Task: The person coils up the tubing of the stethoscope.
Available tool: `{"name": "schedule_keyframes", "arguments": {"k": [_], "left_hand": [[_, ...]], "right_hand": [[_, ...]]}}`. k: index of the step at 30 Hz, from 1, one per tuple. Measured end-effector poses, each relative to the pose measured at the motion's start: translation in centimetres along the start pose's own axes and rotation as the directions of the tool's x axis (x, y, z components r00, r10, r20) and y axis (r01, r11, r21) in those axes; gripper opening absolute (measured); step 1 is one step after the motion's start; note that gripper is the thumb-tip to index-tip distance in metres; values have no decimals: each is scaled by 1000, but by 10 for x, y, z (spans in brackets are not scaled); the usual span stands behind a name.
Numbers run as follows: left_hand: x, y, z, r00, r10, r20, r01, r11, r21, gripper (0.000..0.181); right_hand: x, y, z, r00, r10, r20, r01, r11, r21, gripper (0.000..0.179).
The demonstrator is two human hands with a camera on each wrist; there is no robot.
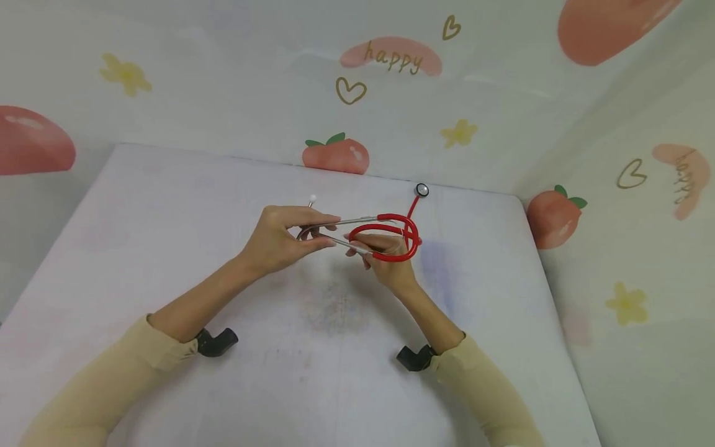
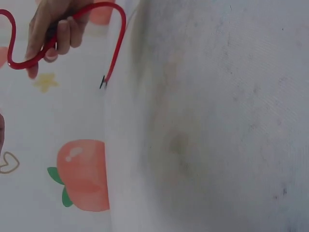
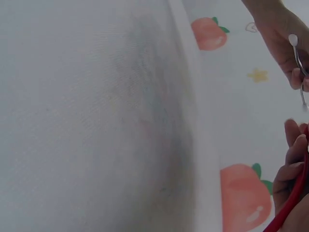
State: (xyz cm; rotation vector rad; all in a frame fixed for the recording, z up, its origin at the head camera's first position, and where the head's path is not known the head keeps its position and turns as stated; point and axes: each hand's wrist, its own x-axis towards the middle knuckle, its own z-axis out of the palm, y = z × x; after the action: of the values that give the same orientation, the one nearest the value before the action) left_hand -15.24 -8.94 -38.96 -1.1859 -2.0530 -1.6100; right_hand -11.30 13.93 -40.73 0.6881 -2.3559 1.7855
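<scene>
Both hands hold a stethoscope with red tubing [image 1: 395, 217] and metal ear tubes [image 1: 353, 221] in the head view. My left hand [image 1: 279, 233] pinches the ear tubes between fingers and thumb, near their ear tip ends. A white ear tip [image 1: 313, 198] pokes up behind the fingers. Lower and to the right, my right hand [image 1: 393, 270] has its fingers curled at the red tubing, partly hidden behind the loop. The round chest piece [image 1: 422, 190] lies toward the table's back edge, the tubing running up to it. In the right wrist view, red tubing [image 3: 292, 198] crosses the right hand.
A white-covered table [image 1: 268, 379] extends under both arms, with faint stains on its cloth. Behind it and on the right stands a pale wall covering [image 1: 234, 81] printed with peaches, flowers and hearts. A black curved piece sits at each wrist, by the sleeve cuffs.
</scene>
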Motion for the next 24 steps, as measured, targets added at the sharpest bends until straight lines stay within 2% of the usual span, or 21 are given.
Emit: {"name": "schedule_keyframes", "arguments": {"k": [3,7,9,13,18,21,24], "left_hand": [[1,-1,1,1000,-11,-12,11,1000,8,36],[2,-4,1,999,-28,-33,29,999,42,35],[2,-6,1,999,-29,-39,32,997,72,35],[1,-10,-1,999,-20,-32,25,986,167,34],[-3,-15,-6,999,-35,31,22,941,339,33],[-7,-18,-10,995,-56,85,15,908,420,33],[-11,-19,-14,989,-72,129,5,889,459,32]], "right_hand": [[-3,-6,3,997,69,44,-68,997,-24,21],[-9,-13,8,979,152,139,-145,988,-54,22],[-11,-14,10,975,151,163,-144,988,-54,22],[-11,-16,12,982,70,177,-66,997,-28,19],[-9,-21,11,980,14,196,-4,999,-48,16],[-9,-26,7,977,21,213,-2,996,-87,15],[-8,-28,2,972,54,230,-29,993,-112,14]]}}
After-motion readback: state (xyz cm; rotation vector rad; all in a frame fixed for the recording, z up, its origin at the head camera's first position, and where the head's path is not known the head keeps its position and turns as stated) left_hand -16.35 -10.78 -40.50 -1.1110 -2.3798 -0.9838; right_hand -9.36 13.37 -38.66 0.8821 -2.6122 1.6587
